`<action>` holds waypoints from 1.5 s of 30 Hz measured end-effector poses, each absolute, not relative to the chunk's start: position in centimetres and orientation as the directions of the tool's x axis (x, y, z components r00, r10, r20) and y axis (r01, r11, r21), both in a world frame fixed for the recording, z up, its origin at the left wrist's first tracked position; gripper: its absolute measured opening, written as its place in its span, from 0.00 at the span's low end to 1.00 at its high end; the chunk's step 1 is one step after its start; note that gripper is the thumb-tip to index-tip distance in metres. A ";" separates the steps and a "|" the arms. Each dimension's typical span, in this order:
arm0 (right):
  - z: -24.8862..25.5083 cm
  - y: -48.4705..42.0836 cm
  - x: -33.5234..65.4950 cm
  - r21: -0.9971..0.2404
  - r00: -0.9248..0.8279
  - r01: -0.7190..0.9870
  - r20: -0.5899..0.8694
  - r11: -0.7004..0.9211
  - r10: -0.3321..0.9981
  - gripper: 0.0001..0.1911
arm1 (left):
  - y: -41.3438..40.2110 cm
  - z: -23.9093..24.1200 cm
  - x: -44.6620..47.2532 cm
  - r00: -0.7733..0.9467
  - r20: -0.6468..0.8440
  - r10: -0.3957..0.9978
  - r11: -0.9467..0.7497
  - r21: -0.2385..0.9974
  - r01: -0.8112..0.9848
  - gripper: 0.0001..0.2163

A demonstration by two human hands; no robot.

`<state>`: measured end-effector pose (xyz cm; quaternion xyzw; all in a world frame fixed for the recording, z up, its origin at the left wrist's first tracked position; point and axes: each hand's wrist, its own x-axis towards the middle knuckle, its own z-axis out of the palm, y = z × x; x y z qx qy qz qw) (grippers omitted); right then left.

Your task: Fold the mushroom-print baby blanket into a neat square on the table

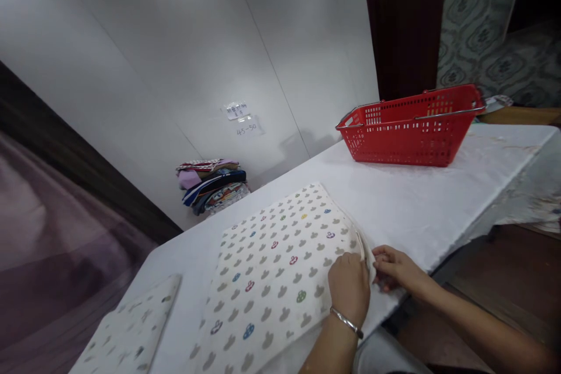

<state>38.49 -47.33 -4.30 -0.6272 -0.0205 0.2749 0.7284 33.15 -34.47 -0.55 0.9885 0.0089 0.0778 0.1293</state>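
Observation:
A cream cloth (280,269) printed with grey, red, blue and green mushroom shapes lies folded flat on the white-covered table (421,204). My left hand (349,283), with a silver bracelet at the wrist, is closed over the right edge of this cloth. Just right of it, my right hand (397,272) has its fingers curled at the same edge, where the layers lift apart slightly. Its fingertips are partly hidden behind the raised layer. A second folded printed cloth (131,327) rests at the table's left end.
A red plastic basket (403,134) with metal handles stands at the back right of the table. Against the white wall is a pile of folded fabrics (213,184), below paper labels (248,127). A mauve curtain (56,257) hangs on the left.

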 end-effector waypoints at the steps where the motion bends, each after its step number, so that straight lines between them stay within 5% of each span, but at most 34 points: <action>1: -4.3 -47.3 38.5 -0.924 0.848 -0.375 -0.313 0.068 0.429 0.21 | -34.6 -0.6 33.2 0.990 0.144 -0.007 -0.982 0.187 -0.035 0.09; 4: -4.5 -47.3 38.6 -0.925 0.849 -0.371 -0.303 0.081 0.432 0.20 | -35.1 -1.1 33.2 0.993 0.075 -0.091 -0.991 0.091 -0.098 0.08; 11: -5.1 -47.4 38.8 -0.925 0.854 -0.368 -0.294 0.098 0.429 0.20 | -35.4 -1.4 33.2 0.994 0.060 -0.086 -0.992 0.088 -0.091 0.09; 26: -4.8 -47.8 38.6 -0.931 0.846 -0.349 -0.264 0.107 0.462 0.22 | -35.1 -0.8 33.1 0.994 0.070 0.085 -0.835 0.549 0.033 0.12; 45: -5.1 -47.8 38.6 -0.934 0.846 -0.339 -0.251 0.112 0.471 0.22 | -34.8 -0.8 33.1 0.990 0.104 0.094 -0.852 0.524 0.026 0.12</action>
